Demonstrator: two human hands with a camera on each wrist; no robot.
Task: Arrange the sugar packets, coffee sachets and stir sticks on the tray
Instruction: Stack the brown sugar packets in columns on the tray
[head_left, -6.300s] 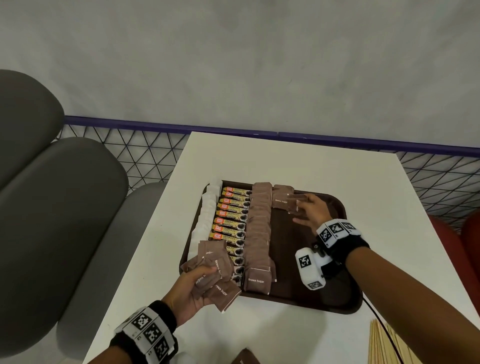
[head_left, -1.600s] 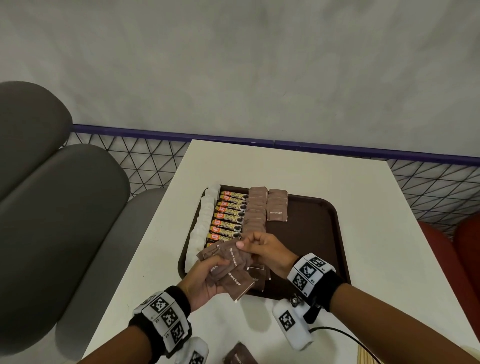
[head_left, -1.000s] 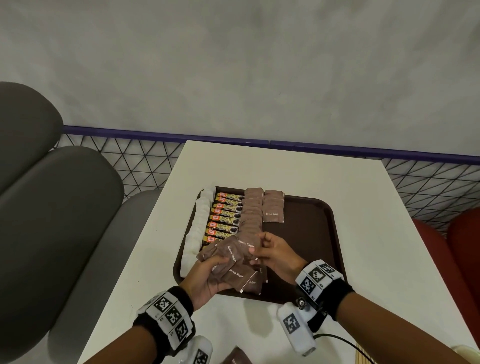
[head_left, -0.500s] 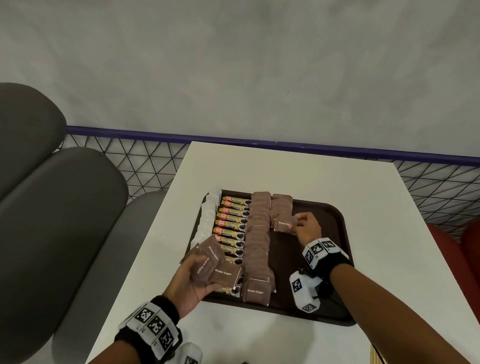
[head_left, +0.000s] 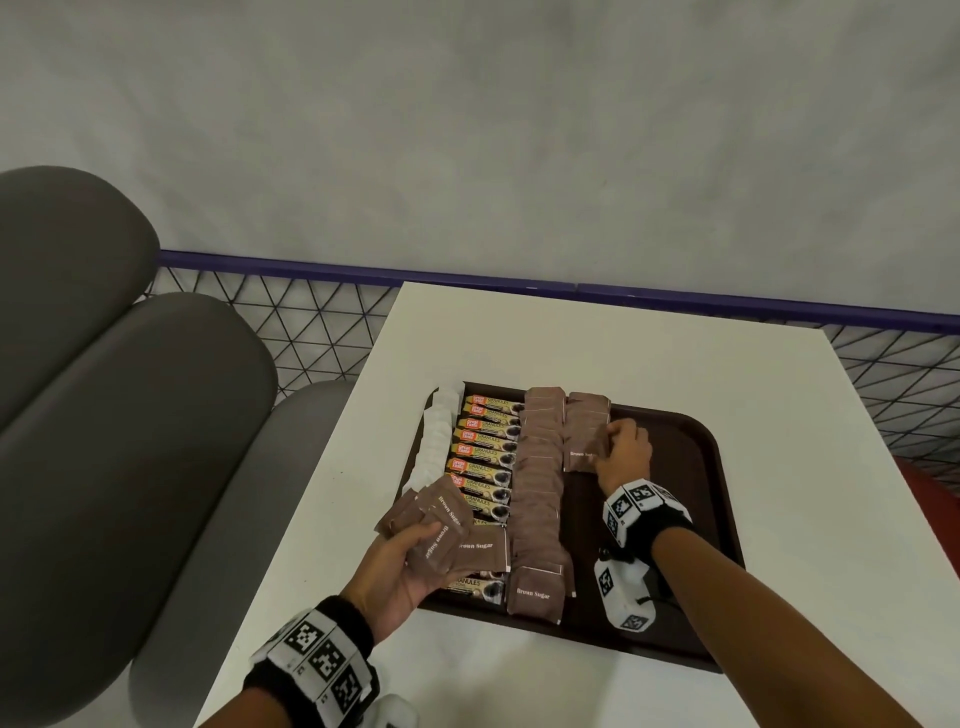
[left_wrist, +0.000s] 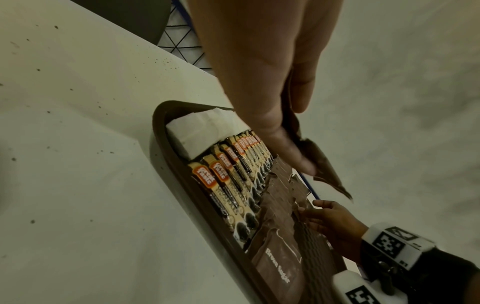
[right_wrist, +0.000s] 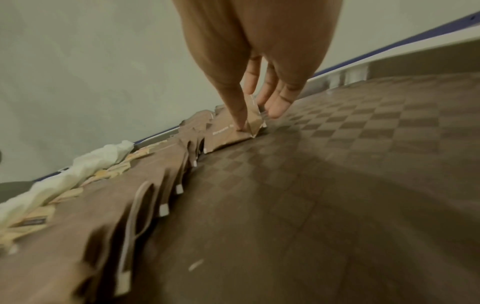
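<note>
Brown sugar packet (head_left: 586, 448) partly hidden under right hand (head_left: 623, 453).

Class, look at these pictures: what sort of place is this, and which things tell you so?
Probably a café or canteen seating area. A small white table carries a brown serving tray lined with coffee sachets and brown sugar packets, and a grey padded seat stands beside it.
</note>
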